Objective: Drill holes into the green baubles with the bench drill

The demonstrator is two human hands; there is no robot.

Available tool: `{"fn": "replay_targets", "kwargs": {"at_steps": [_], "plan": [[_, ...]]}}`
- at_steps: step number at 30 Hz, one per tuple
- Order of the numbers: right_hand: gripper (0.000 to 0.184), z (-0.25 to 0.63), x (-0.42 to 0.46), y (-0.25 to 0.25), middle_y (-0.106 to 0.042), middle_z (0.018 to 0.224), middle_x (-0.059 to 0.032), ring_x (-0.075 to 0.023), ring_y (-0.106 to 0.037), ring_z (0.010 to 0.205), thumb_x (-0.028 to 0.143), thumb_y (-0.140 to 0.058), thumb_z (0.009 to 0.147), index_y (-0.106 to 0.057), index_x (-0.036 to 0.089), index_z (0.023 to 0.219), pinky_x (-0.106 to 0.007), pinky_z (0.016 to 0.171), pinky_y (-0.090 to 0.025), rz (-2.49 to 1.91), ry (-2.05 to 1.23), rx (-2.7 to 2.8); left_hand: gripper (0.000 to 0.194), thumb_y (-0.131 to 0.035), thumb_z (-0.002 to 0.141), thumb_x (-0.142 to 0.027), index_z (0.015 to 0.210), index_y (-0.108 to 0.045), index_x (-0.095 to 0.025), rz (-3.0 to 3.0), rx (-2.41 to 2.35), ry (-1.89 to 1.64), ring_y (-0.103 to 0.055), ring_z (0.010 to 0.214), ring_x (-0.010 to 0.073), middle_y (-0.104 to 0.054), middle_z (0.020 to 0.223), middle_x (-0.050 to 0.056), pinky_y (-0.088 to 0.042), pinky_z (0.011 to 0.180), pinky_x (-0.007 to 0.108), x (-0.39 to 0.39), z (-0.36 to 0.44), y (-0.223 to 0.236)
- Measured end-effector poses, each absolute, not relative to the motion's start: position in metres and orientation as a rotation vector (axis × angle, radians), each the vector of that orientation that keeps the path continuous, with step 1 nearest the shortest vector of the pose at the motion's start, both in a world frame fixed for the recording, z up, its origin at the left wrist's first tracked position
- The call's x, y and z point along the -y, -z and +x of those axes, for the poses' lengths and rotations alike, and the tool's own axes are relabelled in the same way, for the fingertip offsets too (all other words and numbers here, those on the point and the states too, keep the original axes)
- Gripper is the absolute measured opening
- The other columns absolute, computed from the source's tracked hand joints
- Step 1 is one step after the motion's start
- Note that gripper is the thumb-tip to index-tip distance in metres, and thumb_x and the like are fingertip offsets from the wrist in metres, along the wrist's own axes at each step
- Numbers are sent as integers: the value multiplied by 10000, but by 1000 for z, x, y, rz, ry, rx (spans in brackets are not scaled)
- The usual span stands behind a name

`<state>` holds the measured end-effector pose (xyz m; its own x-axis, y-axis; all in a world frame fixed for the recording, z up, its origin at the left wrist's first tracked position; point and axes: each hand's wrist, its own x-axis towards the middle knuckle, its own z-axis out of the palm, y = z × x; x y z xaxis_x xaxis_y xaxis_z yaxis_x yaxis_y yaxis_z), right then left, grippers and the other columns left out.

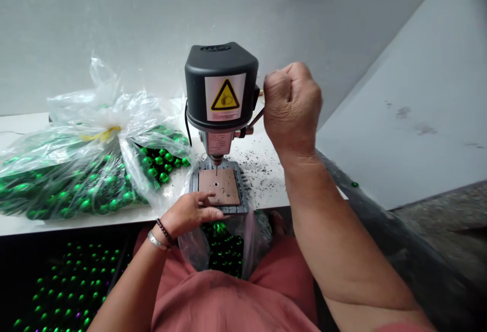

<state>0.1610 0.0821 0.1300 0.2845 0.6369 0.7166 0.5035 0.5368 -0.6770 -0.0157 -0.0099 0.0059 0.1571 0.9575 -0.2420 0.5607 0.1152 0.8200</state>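
A small black bench drill press point(221, 88) stands on the white table, its thin drill bit point(216, 171) pointing down above a brown square board point(225, 193) with a small hole. Under the board is the grey metal base point(243, 201). My right hand point(292, 106) is closed in a fist round the feed lever point(257, 118) at the machine's right side. At the board's front left corner lies my left hand point(192, 212), thumb and fingers apart. Nothing shows between them. A clear plastic bag point(207, 248) of shiny green balls hangs between my knees, below the base.
On the left, a large tied plastic bag point(87, 144) of green balls spills some loose balls point(162, 164) near the press. Dark shavings point(262, 174) litter the table to the right. More green balls lie in a dark container point(72, 281) at lower left. A wall rises behind.
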Motion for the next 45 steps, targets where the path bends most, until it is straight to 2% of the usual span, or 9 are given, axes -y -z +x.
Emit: {"fn": "replay_targets", "kwargs": {"at_steps": [4,7,10,13,15,18,25,34,45], "plan": [[268,161,-81,-130,-319,567,72,-40,-287,575,294,-429,844,-318,180,628,-203,604,-263,-1046,-150,1367,572,-480,718,-645,942,-626,-139,885,-1485,-1087,-559,624,115,-636,841,61,-460,581,259,3,-17,0],[264,162,-81,-130,-326,563,73,-37,-294,572,289,-436,844,-331,175,631,-202,598,-260,-1024,-152,1367,526,-377,789,-633,799,-592,-153,427,-1255,-1230,-571,636,114,-600,745,50,-497,600,266,-2,-18,0],[256,163,-81,-129,-328,558,74,-33,-306,567,270,-441,846,-343,170,633,-197,589,-262,-1005,-150,1375,357,-422,851,-445,747,-587,-146,253,-1120,-1248,-598,710,125,-599,716,53,-526,734,284,-3,-19,-5],[244,163,-81,-129,-333,566,75,-25,-324,568,272,-432,851,-359,163,645,-187,595,-276,-982,-148,1383,115,-489,792,-156,795,-599,-123,238,-1087,-1251,-616,760,127,-618,738,52,-519,823,296,0,-18,-7],[243,164,-82,-128,-333,573,76,-16,-324,568,274,-435,849,-362,159,647,-180,600,-280,-969,-141,1386,159,-501,731,-54,845,-599,-105,277,-1092,-1257,-626,781,132,-630,763,57,-516,841,304,1,-17,-7],[245,165,-83,-127,-325,576,77,-7,-312,561,272,-437,848,-361,155,645,-173,598,-281,-947,-142,1393,219,-558,693,-41,901,-596,-99,383,-1124,-1273,-632,790,135,-643,820,64,-512,844,316,1,-16,-2],[246,165,-83,-126,-322,576,68,-18,-323,570,279,-425,855,-352,163,650,-175,606,-297,-905,-147,1396,444,-693,637,-301,1049,-600,-165,1062,-1586,-1189,-605,779,144,-661,906,33,-502,721,287,-21,-16,22],[244,165,-82,-125,-323,577,54,-42,-303,563,315,-414,842,-344,178,653,-195,582,-299,-847,-145,1387,437,-651,660,-309,1077,-626,-184,1495,-1901,-902,-610,828,176,-686,923,29,-475,749,285,-39,-1,27],[256,167,-80,-122,-329,591,53,-44,-323,585,353,-405,855,-356,177,676,-185,587,-311,-857,-128,1401,379,-593,748,-307,1105,-608,-179,1890,-1836,-831,-541,1084,192,-612,1164,79,-392,967,331,-39,1,31]]}}
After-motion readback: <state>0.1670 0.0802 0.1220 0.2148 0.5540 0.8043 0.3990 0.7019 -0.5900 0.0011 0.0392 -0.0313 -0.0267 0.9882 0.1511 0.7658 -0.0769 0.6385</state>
